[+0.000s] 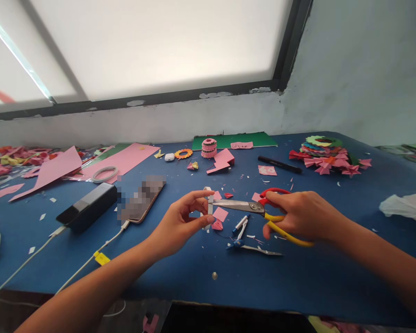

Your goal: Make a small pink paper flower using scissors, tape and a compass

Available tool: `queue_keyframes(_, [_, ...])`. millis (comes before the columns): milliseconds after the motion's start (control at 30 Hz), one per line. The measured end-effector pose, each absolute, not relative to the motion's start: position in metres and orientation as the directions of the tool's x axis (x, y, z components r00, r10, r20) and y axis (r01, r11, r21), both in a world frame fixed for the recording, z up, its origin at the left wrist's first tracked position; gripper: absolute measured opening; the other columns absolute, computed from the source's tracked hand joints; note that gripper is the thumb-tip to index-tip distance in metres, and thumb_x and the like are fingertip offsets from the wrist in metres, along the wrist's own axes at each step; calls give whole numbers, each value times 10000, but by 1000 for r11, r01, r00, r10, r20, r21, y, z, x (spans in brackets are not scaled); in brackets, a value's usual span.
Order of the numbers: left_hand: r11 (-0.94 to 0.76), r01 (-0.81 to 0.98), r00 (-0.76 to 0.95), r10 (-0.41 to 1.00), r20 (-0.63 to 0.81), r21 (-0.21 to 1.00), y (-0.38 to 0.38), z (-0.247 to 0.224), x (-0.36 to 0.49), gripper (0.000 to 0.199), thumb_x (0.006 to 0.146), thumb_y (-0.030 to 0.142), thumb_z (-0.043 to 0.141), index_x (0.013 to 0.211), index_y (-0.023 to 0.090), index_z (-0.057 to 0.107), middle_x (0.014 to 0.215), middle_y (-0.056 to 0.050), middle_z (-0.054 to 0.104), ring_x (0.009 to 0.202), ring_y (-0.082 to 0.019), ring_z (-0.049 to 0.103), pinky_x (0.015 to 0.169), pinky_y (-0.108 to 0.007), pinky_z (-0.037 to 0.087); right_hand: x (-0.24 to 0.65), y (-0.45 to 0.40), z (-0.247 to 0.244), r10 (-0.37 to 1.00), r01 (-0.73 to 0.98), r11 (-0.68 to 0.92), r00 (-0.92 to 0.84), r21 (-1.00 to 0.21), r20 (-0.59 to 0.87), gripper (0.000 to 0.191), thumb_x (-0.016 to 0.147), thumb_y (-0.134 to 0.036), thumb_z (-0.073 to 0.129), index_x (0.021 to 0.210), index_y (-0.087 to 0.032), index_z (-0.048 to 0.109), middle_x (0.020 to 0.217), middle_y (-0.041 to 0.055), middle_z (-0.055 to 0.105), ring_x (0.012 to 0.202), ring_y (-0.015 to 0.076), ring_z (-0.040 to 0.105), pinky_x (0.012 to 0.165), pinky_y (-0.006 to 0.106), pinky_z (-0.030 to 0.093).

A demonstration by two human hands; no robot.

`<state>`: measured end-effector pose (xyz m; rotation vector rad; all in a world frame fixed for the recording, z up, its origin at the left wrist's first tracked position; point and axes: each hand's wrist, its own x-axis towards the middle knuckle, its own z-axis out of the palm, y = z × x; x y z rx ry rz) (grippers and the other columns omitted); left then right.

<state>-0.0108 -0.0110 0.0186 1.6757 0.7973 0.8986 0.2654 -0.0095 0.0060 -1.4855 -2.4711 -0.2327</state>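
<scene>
My left hand (182, 222) pinches a narrow white strip, apparently tape (210, 207), between thumb and fingers; part of it is hidden by the fingers. In my right hand (303, 212) are scissors (241, 205) with one red and one yellow handle. Their blades point left, the tips at the white strip. Whether the tips touch it I cannot tell. Under the blades lie small pink paper pieces (220, 213). A blue-and-white drawing compass (240, 243) rests on the blue table just below the scissors.
Folded pink paper (223, 160), a stack of pink paper rings (209, 148) and a black pen (280, 164) lie farther back. Paper flowers (329, 157) are piled at right. A phone (143, 199), a black power bank (87, 208) and a tape roll (105, 174) lie left, with white cables.
</scene>
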Motion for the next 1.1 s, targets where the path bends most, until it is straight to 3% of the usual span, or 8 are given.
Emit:
queue_keyframes(367, [-248, 64, 526, 831, 179, 967, -12, 20, -10, 364, 818, 188, 615, 1166, 253, 530, 813, 10, 537, 758, -126, 561, 723, -279, 483, 270, -11, 8, 798, 865, 493, -493, 96, 348, 541, 743, -669, 505, 902, -172, 648, 560, 55, 635, 495, 239, 621, 451, 292, 303])
queue_keyframes(533, [-341, 184, 483, 848, 217, 922, -16, 22, -9, 174, 822, 240, 610, 994, 218, 596, 867, -9, 518, 751, -123, 527, 655, -238, 494, 267, -10, 7, 866, 902, 432, -420, 18, 272, 470, 766, -636, 482, 920, -212, 616, 573, 38, 625, 523, 241, 615, 480, 299, 308])
queue_keyframes(600, [-442, 269, 498, 824, 269, 856, -17, 25, -10, 97, 846, 234, 570, 929, 211, 613, 925, -23, 526, 808, -135, 542, 695, -247, 506, 268, -7, 8, 902, 928, 371, -352, -30, 249, 423, 795, -604, 451, 879, -217, 602, 550, 34, 598, 524, 241, 605, 479, 299, 310])
queue_keyframes(700, [-569, 507, 479, 811, 336, 648, -9, 29, -18, 164, 874, 208, 501, 965, 223, 636, 1003, -42, 550, 832, -158, 574, 748, -294, 497, 277, 3, 10, 948, 973, 228, -216, -25, 233, 422, 792, -609, 437, 809, -216, 590, 516, 48, 561, 526, 252, 593, 456, 291, 300])
queue_keyframes(800, [-481, 759, 406, 876, 259, 438, 7, 27, -34, 294, 852, 191, 503, 1122, 250, 606, 961, -47, 588, 748, -182, 586, 732, -342, 473, 296, 17, 7, 984, 997, 77, -73, -17, 165, 484, 762, -651, 441, 795, -197, 606, 588, 92, 595, 568, 266, 607, 450, 283, 311])
queue_keyframes(900, [-396, 844, 375, 918, 131, 363, 20, 24, -46, 429, 801, 223, 572, 1229, 247, 555, 831, -41, 611, 750, -227, 596, 746, -377, 460, 317, 26, 2, 994, 1000, -4, 6, -20, 113, 539, 730, -683, 446, 677, -168, 594, 611, 144, 612, 534, 277, 605, 424, 295, 313])
queue_keyframes(1000, [-407, 797, 355, 914, 198, 446, 19, 26, -43, 388, 786, 304, 600, 1169, 248, 608, 1028, -73, 588, 922, -259, 577, 846, -414, 447, 331, 27, -2, 994, 997, 54, -49, -47, 100, 483, 772, -626, 447, 705, -170, 592, 700, 176, 651, 594, 287, 617, 447, 316, 343])
queue_keyframes(1100, [-349, 568, 409, 906, 113, 746, 9, 33, -30, 297, 820, 344, 569, 1097, 269, 646, 1207, -59, 556, 1066, -237, 543, 900, -380, 451, 336, 26, -1, 992, 991, 107, -101, -79, 82, 407, 806, -543, 461, 671, -182, 591, 689, 158, 663, 577, 254, 606, 453, 310, 343])
